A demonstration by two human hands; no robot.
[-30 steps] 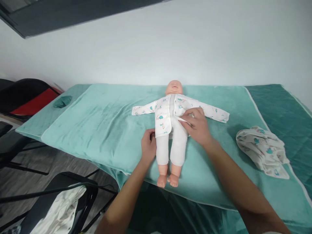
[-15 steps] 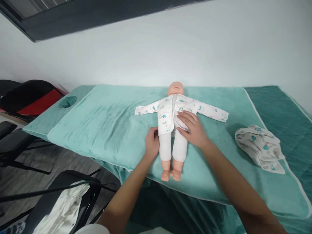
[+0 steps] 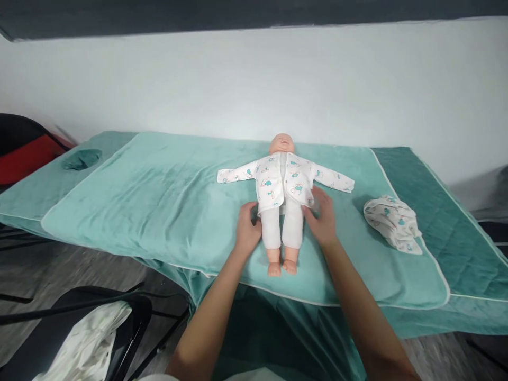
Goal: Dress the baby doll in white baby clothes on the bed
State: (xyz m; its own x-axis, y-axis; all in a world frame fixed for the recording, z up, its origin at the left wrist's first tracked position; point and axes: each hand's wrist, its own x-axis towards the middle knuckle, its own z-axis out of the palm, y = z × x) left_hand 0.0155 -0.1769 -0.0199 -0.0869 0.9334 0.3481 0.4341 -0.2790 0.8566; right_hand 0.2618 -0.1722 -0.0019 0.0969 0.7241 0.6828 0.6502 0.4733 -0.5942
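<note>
With left hand [image 3: 248, 228] and right hand [image 3: 322, 218] flanking the doll [image 3: 292, 219] laid face-up on the green mat [image 3: 178, 201], thumbs inward and fingers loosely curved near the hem of the jacket [image 3: 270, 182]; cannot tell whether pinching cloth.

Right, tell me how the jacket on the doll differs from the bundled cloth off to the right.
The jacket is spread out with both sleeves stretched wide; the bundled cloth is crumpled into a heap.
The jacket is on the doll, while the bundled cloth lies by itself.
The left hand and right hand are at the jacket's lower sides; neither is near the bundled cloth.
Both are white with teal prints.
</note>
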